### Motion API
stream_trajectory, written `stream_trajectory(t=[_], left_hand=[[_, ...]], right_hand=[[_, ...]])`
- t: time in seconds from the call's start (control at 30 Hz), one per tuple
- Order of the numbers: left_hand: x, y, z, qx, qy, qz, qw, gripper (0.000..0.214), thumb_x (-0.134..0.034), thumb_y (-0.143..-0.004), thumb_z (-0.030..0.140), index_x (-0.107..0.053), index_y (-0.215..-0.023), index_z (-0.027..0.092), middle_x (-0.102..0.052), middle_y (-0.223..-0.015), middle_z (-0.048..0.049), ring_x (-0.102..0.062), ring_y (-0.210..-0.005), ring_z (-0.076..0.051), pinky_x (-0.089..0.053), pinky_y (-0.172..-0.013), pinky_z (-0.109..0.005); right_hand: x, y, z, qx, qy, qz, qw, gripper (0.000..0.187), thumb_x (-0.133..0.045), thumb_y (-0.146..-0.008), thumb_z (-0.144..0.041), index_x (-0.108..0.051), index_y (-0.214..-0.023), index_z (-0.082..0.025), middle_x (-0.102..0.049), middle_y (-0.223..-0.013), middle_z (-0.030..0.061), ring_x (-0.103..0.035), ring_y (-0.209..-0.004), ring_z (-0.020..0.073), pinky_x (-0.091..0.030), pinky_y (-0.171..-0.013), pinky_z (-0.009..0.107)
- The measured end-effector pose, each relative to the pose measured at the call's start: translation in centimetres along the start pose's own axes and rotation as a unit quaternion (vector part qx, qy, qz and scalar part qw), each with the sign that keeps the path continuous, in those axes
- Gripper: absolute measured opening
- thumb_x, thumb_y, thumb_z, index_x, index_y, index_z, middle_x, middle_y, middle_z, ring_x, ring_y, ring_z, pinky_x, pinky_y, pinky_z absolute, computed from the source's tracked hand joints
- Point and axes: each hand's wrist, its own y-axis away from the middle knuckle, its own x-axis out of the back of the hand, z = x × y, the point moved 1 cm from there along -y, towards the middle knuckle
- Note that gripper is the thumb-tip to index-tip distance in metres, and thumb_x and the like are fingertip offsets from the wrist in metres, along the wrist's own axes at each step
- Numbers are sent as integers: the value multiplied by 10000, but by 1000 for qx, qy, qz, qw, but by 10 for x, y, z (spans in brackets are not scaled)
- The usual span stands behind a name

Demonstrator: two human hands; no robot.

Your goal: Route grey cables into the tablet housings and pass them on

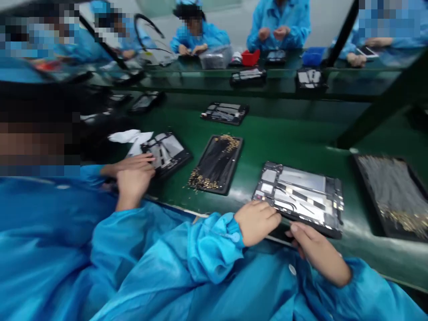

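Note:
An opened tablet (302,194) with its back cover off lies on the green belt (287,142) in front of me, metal shields and cables showing. My left hand (257,221) rests curled on its near left corner, fingers closed against the edge. My right hand (314,249) grips the tablet's near edge from below, fingers wrapped under it. Both sleeves are blue.
A black tray (217,162) with small gold screws lies left of the tablet, another tray (394,191) at the right. A co-worker's hands (133,171) touch a second tablet (167,151) at the left. More tablets and seated people are across the belt.

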Motion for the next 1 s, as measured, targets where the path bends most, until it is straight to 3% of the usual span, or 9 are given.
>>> stream_trajectory(t=[0.1, 0.33, 0.57, 0.63, 0.8, 0.9, 1.0], left_hand=[[-10, 5, -1, -70, -24, 3, 997, 197, -399, -841, 197, -572, -933, 180, -630, -862, -49, -550, -776, -167, -415, -641, -300], [-26, 13, -2, -68, -3, 26, 997, 218, -414, -840, 230, -608, -929, 185, -650, -845, -40, -569, -762, -156, -442, -690, -283], [-29, 9, 7, -39, 76, 32, 996, 264, -364, -850, 233, -621, -901, 199, -645, -761, -29, -564, -691, -135, -467, -679, -262], [-33, 6, 4, -14, 68, 60, 996, 238, -388, -839, 226, -622, -870, 196, -641, -749, -32, -563, -696, -141, -468, -689, -268], [-49, -4, -10, 76, -18, 91, 993, 220, -409, -824, 209, -626, -824, 174, -638, -779, -72, -561, -775, -193, -459, -752, -327], [-52, -6, -14, 84, -1, 70, 994, 227, -401, -824, 198, -625, -843, 166, -632, -803, -87, -556, -807, -207, -449, -778, -346], [-52, -7, -14, 98, 47, 51, 993, 240, -391, -827, 194, -623, -866, 151, -624, -819, -114, -552, -833, -227, -438, -795, -379]], right_hand=[[-5, 4, -3, -23, -38, -33, 998, 405, -466, -766, -471, -605, -1029, -196, -669, -776, 29, -552, -514, 129, -440, -428, 243], [-13, 5, 1, -43, -87, -76, 992, 233, -518, -752, -393, -641, -767, -195, -612, -647, -25, -484, -464, 68, -365, -393, 170], [-15, -2, 2, -58, -217, -128, 966, 253, -599, -687, -411, -591, -667, -159, -599, -651, -2, -456, -448, 54, -326, -322, 139], [-12, -6, -7, -66, -255, -86, 961, 248, -608, -678, -399, -563, -646, -157, -581, -619, -11, -448, -431, 51, -318, -310, 136], [-5, -27, -29, -16, -334, 118, 935, 279, -581, -692, -418, -554, -810, -166, -549, -603, -32, -464, -428, 65, -337, -331, 167], [-6, -38, -35, 43, -299, 191, 934, 415, -556, -712, -457, -539, -1007, -165, -579, -626, -26, -522, -479, 89, -431, -462, 219], [-12, -40, -36, 109, -201, 269, 936, 426, -462, -779, -486, -526, -1063, -176, -630, -689, 4, -603, -679, 145, -473, -672, 295]])
